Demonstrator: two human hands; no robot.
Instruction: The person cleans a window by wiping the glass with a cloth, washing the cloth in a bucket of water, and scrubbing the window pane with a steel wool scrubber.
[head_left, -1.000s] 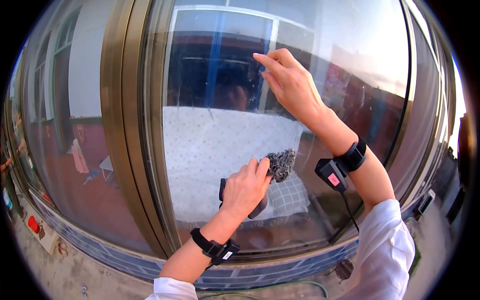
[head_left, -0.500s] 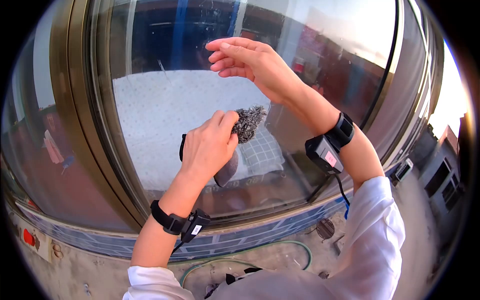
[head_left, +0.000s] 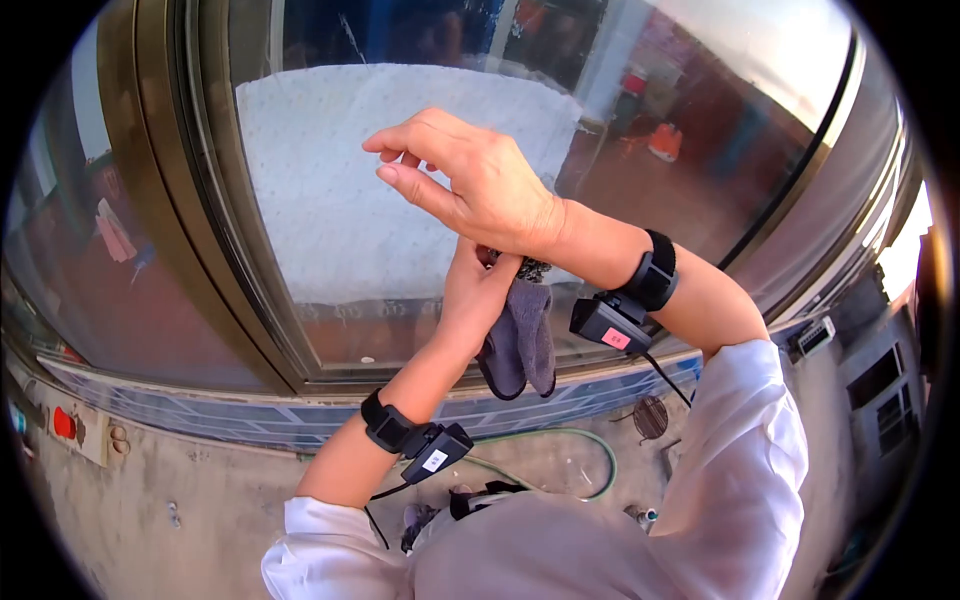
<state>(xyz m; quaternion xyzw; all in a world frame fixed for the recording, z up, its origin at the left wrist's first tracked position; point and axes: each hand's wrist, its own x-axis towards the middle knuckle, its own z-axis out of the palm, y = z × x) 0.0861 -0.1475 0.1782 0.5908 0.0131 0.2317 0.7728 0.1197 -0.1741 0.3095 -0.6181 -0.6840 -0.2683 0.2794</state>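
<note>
My left hand (head_left: 478, 295) is closed on a grey cloth (head_left: 520, 345) that hangs below it. Grey steel wool (head_left: 533, 269) shows beside its fingers, partly hidden under my right wrist. My right hand (head_left: 465, 180) is above the left one, fingers apart and slightly curled, with nothing in it. Behind both hands is a large glass window pane (head_left: 650, 200), with a pale patterned sheet (head_left: 340, 180) seen through it. Each forearm wears a black strap with a small box.
A brown metal window frame (head_left: 160, 150) stands at the left, above a blue tiled ledge (head_left: 250, 420). On the concrete ground (head_left: 230, 510) are a green hose (head_left: 612, 460), a round drain cover (head_left: 650, 417) and a red object (head_left: 64, 423) at the far left.
My right hand has come down in front of my left wrist area, crossing over the steel wool. The cloth now hangs down from my left hand. The view has tilted lower.
</note>
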